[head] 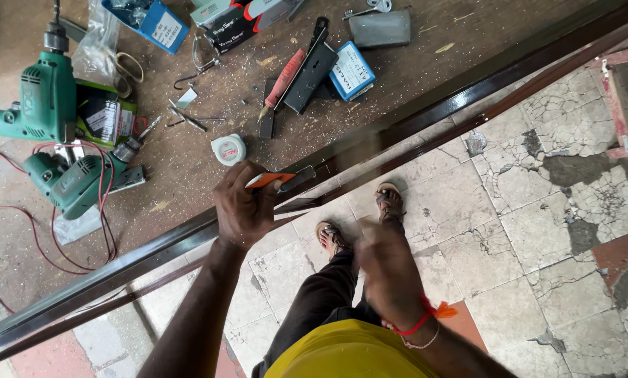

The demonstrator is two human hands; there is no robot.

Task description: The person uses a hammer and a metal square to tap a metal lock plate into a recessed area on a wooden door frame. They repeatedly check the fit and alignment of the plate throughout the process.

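head | left hand (244, 206) grip closed on orange-handled tool (280, 179) | touching dark metal rail (426, 105)

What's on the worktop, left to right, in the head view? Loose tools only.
Upper green drill → lower green drill → round tape measure → red-handled screwdriver → black flat tool → blue box → grey pouch. The left hand holds an orange-handled tool against the dark metal rail.

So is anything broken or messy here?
Yes. The floor tiles are cracked, with dark patches where pieces are gone. Tools lie scattered on the worktop, and a red cord tangles around the green drills. The right hand is blurred.
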